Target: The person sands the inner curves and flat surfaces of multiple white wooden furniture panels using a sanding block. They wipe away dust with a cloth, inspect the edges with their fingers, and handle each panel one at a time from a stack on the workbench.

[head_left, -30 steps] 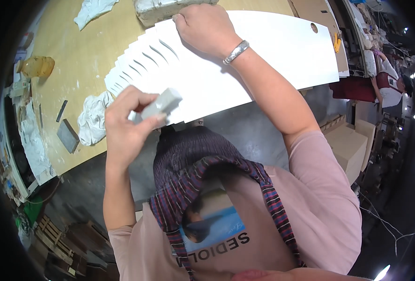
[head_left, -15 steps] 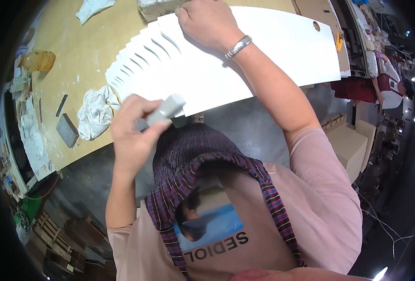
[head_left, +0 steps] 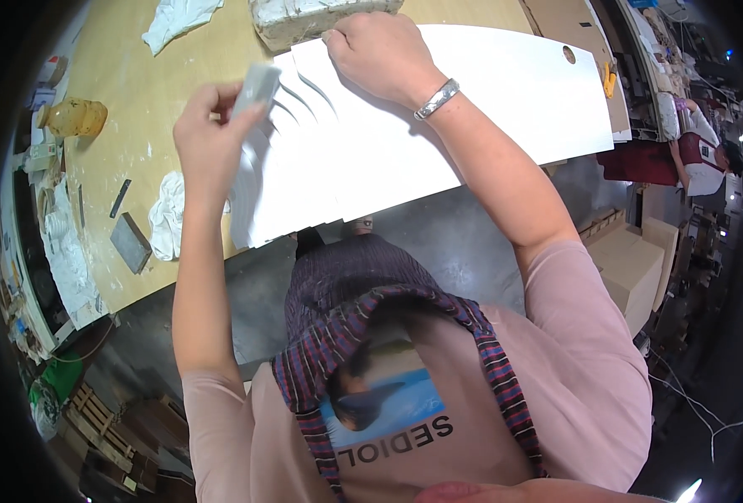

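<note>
A fanned stack of large white sheets (head_left: pixel 489 101) lies across the table, its left edges stepped. Dark curved gaps show between the upper layers. Lying on the sheets near their far edge, my right hand (head_left: pixel 384 59) has its fingers bent and closed, pressing the stack. My left hand (head_left: pixel 212 126) grips a pale grey rectangular block (head_left: pixel 258 88), smeared by motion, between thumb and fingers. It is over the stepped left part of the stack. My left forearm partly covers a crumpled white cloth (head_left: pixel 166 218).
A paper-wrapped block (head_left: pixel 304 18) stands behind the sheets. On the table (head_left: pixel 137 92) are a yellowish jar (head_left: pixel 76 117), a dark grey block (head_left: pixel 130 243), a thin black strip (head_left: pixel 121 199) and another white cloth (head_left: pixel 179 21). A yellow tool (head_left: pixel 610 80) lies right; another person (head_left: pixel 703 159) is beyond.
My left hand has moved away from me with the grey block, from the near edge to the far left of the stack. My right hand stays on the sheets.
</note>
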The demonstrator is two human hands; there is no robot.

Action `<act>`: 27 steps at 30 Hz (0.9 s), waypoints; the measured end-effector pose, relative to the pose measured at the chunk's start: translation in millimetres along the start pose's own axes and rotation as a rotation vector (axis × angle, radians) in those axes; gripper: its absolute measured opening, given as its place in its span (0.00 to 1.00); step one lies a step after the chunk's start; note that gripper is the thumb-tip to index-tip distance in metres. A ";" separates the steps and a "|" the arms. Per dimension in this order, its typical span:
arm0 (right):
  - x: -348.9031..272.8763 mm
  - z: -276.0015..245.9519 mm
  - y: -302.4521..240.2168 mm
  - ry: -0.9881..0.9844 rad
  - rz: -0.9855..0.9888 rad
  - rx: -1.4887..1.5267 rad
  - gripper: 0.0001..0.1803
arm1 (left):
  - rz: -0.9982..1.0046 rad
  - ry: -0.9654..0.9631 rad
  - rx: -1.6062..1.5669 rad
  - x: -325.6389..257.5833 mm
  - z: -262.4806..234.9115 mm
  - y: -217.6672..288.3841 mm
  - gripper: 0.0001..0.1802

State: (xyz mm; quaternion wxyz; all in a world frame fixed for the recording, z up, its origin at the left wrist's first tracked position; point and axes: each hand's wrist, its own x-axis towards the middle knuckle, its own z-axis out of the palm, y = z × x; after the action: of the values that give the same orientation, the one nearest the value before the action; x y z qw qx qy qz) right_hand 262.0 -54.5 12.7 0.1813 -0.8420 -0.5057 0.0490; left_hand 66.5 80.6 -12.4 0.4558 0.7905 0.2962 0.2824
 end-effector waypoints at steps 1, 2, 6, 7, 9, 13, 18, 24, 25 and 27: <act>-1.0 -1.5 4.5 0.001 0.018 0.001 0.25 | -0.027 -0.096 0.012 -10.4 -5.2 7.5 0.18; -1.1 -2.3 4.5 0.004 0.025 0.000 0.25 | -0.058 -0.183 0.028 -18.0 -10.8 11.5 0.18; -0.3 -1.1 -3.5 0.021 -0.012 -0.016 0.26 | -0.075 0.038 -0.117 2.2 -6.2 8.6 0.16; 0.5 -1.0 -2.8 0.018 -0.011 -0.020 0.26 | -0.034 0.069 -0.082 9.9 -0.2 5.7 0.16; 0.7 1.3 -2.8 0.017 -0.019 -0.018 0.26 | -0.049 0.031 -0.032 -3.7 1.9 4.2 0.15; -0.3 -0.4 0.7 -0.022 -0.008 -0.069 0.24 | -0.027 -0.212 -0.033 -38.1 -6.6 13.9 0.16; 0.8 -4.8 -4.9 0.167 -0.113 0.042 0.21 | -0.017 -0.056 -0.068 -26.8 -1.0 18.1 0.14; -1.4 -5.2 1.6 0.183 -0.101 0.057 0.21 | 0.065 -0.452 -0.056 -65.7 -25.6 28.2 0.14; -2.1 -6.2 0.0 0.178 -0.114 0.068 0.21 | 0.063 -0.452 -0.055 -63.7 -31.2 29.5 0.14; -2.4 -7.1 1.5 0.177 -0.112 0.057 0.21 | 0.079 -0.460 -0.012 -59.1 -36.8 32.1 0.15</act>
State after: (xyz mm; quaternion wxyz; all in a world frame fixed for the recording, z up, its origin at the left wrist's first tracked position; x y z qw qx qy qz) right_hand 264.0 -59.1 18.5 0.2517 -0.8079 -0.5325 -0.0213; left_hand 7.6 45.0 21.3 0.5045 0.8423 0.1515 0.1142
